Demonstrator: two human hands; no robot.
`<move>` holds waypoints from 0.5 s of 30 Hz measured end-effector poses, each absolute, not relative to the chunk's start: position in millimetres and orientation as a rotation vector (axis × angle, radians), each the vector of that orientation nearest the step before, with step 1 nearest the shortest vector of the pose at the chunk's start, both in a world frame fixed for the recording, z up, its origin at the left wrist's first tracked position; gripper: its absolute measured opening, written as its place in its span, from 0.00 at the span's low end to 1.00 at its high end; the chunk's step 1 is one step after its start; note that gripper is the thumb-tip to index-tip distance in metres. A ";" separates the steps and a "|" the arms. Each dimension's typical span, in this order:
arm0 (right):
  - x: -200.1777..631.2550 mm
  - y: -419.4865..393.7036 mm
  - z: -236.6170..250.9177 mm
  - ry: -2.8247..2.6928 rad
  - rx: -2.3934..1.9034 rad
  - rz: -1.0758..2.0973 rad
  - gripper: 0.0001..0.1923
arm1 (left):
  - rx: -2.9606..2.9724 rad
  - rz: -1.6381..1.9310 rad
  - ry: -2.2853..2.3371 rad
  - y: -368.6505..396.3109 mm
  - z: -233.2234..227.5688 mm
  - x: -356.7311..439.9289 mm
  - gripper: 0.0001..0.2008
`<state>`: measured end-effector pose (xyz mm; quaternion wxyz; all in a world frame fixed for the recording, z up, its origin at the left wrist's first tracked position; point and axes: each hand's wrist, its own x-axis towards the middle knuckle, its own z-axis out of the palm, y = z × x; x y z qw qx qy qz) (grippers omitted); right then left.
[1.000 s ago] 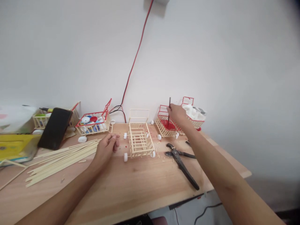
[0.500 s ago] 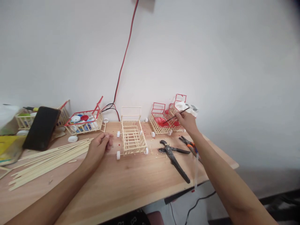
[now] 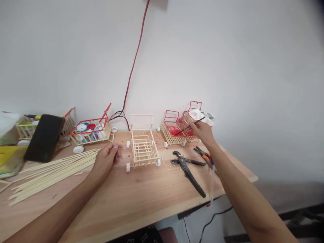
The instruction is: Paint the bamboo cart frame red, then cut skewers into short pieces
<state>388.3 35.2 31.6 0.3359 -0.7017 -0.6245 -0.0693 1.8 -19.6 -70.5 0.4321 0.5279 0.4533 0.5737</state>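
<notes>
- Right hand (image 3: 204, 131), right of centre, pinches a thin dark brush (image 3: 189, 126); its tip reaches left into the red-painted cart (image 3: 173, 130), where red paint sits.
- Left hand (image 3: 107, 158), loosely curled and holding nothing, rests on the table (image 3: 141, 199) just left of the unpainted stick cart (image 3: 144, 148).
- Step in hand, by my reading: loading the brush.
- Next move calls for carrying the wet tip across to the bare cart without dripping; pliers (image 3: 188, 170) lie between.

The bare wooden table (image 3: 141, 199) across the lower middle of the frame lies open. Left of centre, a bundle of sticks (image 3: 53, 172) blocks the way, with a phone (image 3: 44, 137) and cap-filled cart (image 3: 91, 131) behind. At centre stands the plain cart (image 3: 143, 146). Right of it, black pliers (image 3: 188, 170) and small cutters (image 3: 204, 155) lie across the narrow strip before the red carts (image 3: 177, 130).
</notes>
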 end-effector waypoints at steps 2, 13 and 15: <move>384.5 35.7 31.8 -1.652 -1.818 -0.180 0.20 | 1.317 1.424 1.123 -19.0 -70.8 1.7 0.13; 381.0 30.5 33.4 -1.689 -1.761 -0.222 0.19 | 1.315 1.414 1.137 -17.1 -74.0 -0.6 0.13; 381.9 24.0 32.7 -1.696 -1.745 -0.219 0.18 | 1.310 1.418 1.140 -17.2 -73.5 -0.5 0.13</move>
